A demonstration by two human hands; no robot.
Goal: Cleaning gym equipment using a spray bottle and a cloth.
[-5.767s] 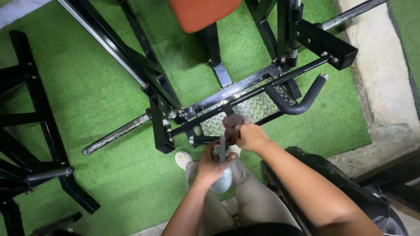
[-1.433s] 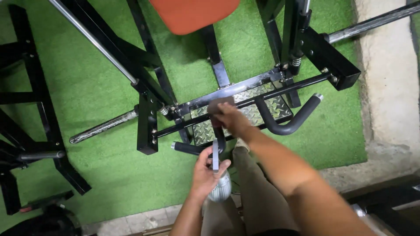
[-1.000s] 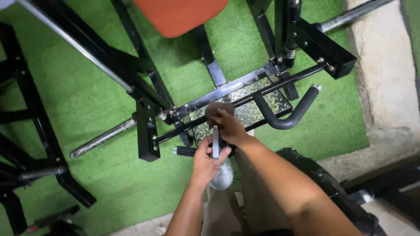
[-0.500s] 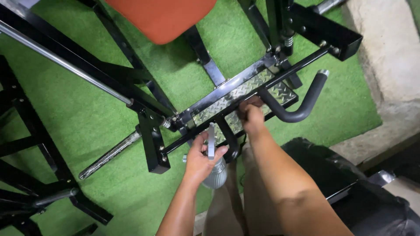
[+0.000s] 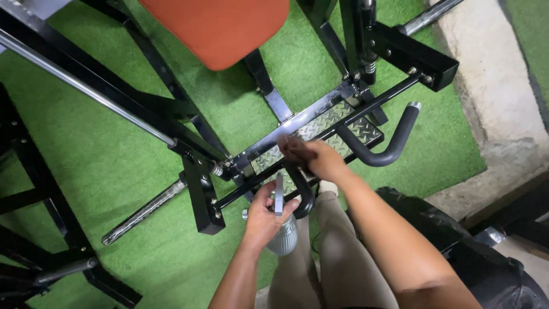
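Observation:
My left hand is closed around a spray bottle with a grey trigger and a pale ribbed body, held upright over my legs. My right hand presses a dark cloth, mostly hidden under the fingers, onto the black crossbar of a weight machine. That spot is just in front of the diamond-pattern metal footplate. A curved black padded handle rises to the right of this hand, and another bends down just below it, close to the bottle's trigger.
The machine's black frame stands on green artificial turf, with an orange seat pad at the top. A long chrome bar runs diagonally at left, above a chrome weight sleeve. A concrete strip lies at right, a black padded object at lower right.
My right hand, with the cloth, has slid left along the crossbar since half a second ago. The left hand keeps the bottle in about the same place. The camera view shifted slightly.

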